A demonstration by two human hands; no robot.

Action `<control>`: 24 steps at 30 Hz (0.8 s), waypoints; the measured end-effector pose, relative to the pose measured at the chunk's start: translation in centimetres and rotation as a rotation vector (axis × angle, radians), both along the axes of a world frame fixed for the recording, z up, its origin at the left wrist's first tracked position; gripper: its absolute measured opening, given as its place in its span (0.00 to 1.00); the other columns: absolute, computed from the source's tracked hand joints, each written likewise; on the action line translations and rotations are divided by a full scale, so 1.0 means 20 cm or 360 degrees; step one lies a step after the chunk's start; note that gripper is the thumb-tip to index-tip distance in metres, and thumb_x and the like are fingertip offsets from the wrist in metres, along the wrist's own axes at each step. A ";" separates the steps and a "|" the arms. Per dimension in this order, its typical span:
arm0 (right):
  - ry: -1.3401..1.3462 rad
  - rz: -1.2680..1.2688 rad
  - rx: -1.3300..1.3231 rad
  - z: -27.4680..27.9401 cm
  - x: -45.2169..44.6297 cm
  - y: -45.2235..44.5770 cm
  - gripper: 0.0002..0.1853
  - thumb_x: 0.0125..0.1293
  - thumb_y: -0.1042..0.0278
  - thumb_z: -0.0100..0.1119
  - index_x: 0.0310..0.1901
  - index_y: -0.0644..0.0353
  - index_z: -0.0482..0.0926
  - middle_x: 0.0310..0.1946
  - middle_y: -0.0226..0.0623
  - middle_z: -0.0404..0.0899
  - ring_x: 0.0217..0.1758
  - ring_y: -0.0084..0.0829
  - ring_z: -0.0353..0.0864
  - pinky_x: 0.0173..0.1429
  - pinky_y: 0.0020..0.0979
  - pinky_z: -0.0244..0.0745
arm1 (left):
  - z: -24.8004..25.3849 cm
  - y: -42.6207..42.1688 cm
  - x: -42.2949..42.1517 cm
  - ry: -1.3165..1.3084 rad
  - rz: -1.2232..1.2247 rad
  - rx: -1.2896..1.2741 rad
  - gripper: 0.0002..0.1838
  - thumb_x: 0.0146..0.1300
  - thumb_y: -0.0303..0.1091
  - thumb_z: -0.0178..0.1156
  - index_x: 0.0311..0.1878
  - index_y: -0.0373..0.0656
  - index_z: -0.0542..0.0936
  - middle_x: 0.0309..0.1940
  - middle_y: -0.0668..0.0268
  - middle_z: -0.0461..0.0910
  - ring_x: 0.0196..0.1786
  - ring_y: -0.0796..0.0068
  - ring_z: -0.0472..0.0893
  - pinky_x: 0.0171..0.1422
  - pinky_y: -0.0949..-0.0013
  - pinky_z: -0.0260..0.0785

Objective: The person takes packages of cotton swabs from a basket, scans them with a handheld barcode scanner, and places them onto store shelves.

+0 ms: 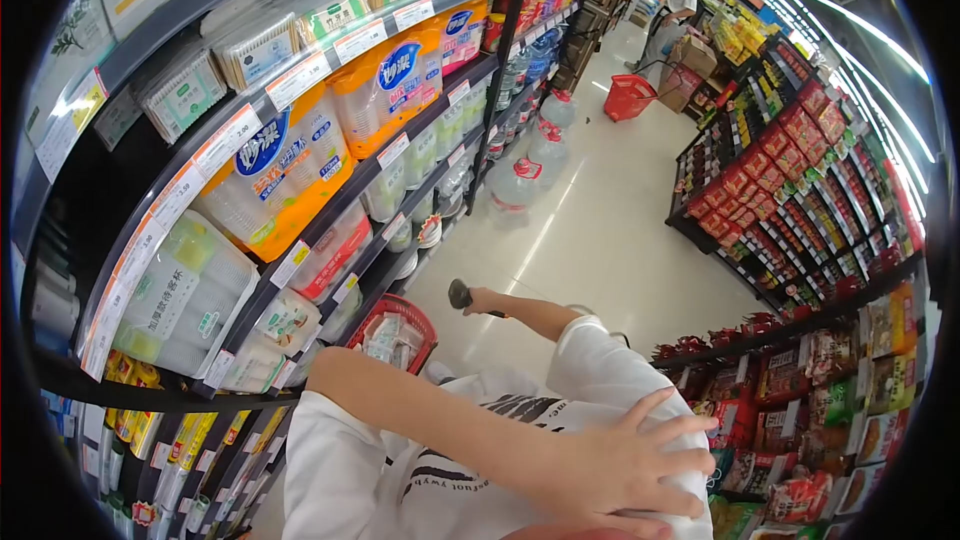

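My left arm crosses my chest, and my left hand (625, 465) lies on the white shirt (590, 380) near my right shoulder. Its fingers are spread and it holds nothing. Stretched forward over the floor, my right hand (484, 302) is closed around a dark object (460, 294) with a rounded end. What kind of object it is I cannot make out. Below and left of that hand, a red shopping basket (425, 325) stands beside the shelf, with packaged goods (390, 340) inside.
Shelves at left hold packs of plastic cups (290, 165) and boxes (180, 95). Large water bottles (520, 185) stand on the aisle floor (570, 230). Farther off are another red basket (628, 98) and a person (680, 5). Racks of packaged goods (790, 155) line the right.
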State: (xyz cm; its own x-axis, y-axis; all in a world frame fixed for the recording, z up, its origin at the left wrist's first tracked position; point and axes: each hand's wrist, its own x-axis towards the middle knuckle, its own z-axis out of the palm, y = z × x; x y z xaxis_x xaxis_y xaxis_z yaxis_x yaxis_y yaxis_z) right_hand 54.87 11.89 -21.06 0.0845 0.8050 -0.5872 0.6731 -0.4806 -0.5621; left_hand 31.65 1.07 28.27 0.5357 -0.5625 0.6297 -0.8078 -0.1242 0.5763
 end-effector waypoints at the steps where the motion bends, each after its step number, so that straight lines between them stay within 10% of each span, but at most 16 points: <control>1: 0.0010 0.0169 0.0232 0.01 -0.01 -0.05 0.31 0.44 0.55 0.71 0.48 0.63 0.72 0.33 0.47 0.81 0.34 0.43 0.82 0.40 0.38 0.76 | 0.00 -0.01 -0.02 -0.0009 -0.0010 0.0007 0.18 0.61 0.55 0.52 0.48 0.61 0.80 0.58 0.61 0.72 0.72 0.50 0.48 0.64 0.30 0.38; 8: 0.0273 0.0687 0.0085 0.42 0.01 -0.45 0.31 0.52 0.57 0.69 0.55 0.60 0.68 0.42 0.46 0.79 0.47 0.42 0.78 0.53 0.36 0.71 | -0.03 0.01 -0.10 -0.0268 -0.0262 -0.0245 0.14 0.64 0.40 0.49 0.50 0.54 0.79 0.56 0.65 0.73 0.65 0.66 0.66 0.65 0.38 0.49; 14: 0.0074 -0.0348 0.0204 0.35 -0.13 -0.86 0.29 0.54 0.51 0.68 0.53 0.60 0.73 0.39 0.41 0.80 0.43 0.33 0.78 0.50 0.33 0.72 | -0.37 0.26 -0.14 -0.0023 -0.0363 -0.0589 0.27 0.70 0.49 0.43 0.64 0.39 0.65 0.65 0.52 0.62 0.70 0.49 0.57 0.72 0.49 0.45; 19: 0.0434 -0.0896 -0.0172 0.09 -0.31 -1.25 0.26 0.57 0.55 0.65 0.52 0.62 0.72 0.36 0.47 0.80 0.43 0.37 0.81 0.46 0.35 0.74 | -1.36 0.39 -0.33 0.1166 0.0935 -0.1202 0.18 0.69 0.38 0.45 0.55 0.37 0.73 0.48 0.58 0.76 0.53 0.65 0.74 0.58 0.66 0.64; 24: 0.0823 -0.1517 -0.0260 0.09 -0.54 -1.28 0.32 0.57 0.61 0.65 0.59 0.60 0.61 0.44 0.42 0.75 0.45 0.32 0.75 0.47 0.33 0.72 | -2.54 0.32 -0.93 0.1956 0.2039 -0.0599 0.16 0.67 0.38 0.47 0.50 0.39 0.76 0.47 0.51 0.76 0.51 0.53 0.75 0.56 0.58 0.67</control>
State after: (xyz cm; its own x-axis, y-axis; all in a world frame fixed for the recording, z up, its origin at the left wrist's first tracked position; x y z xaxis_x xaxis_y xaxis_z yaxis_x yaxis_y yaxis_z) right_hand 44.05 -13.71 -19.18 0.3439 0.4495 -0.8244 -0.3130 -0.7729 -0.5519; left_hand 13.08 7.44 -22.48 0.6819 0.5896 -0.4329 0.5330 0.0048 0.8461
